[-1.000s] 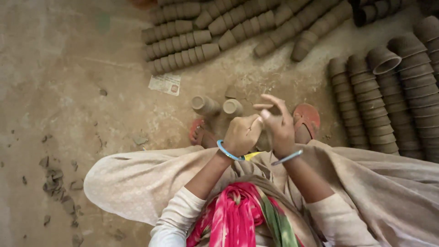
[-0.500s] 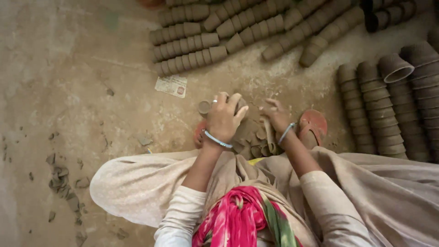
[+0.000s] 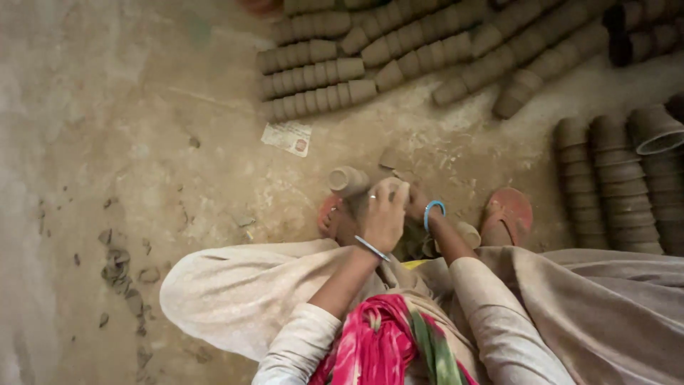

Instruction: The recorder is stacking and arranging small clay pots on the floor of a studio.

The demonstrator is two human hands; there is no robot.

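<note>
Your left hand (image 3: 383, 217), fingers clamped on one clay cup (image 3: 391, 190). Second cup (image 3: 347, 180) just beyond fingertips. Right hand (image 3: 417, 207) mostly hidden; finger state indeterminable. Two sandals (image 3: 507, 216).

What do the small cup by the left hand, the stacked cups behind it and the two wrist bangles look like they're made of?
Small cup: looks like unglazed clay, matte, dusty brown. Stacked cups: same dull earthen look, probably clay. Left hand bangle: thin, silvery glint, likely metal. Right wrist bangle: smooth light blue, plastic or glass.
</note>
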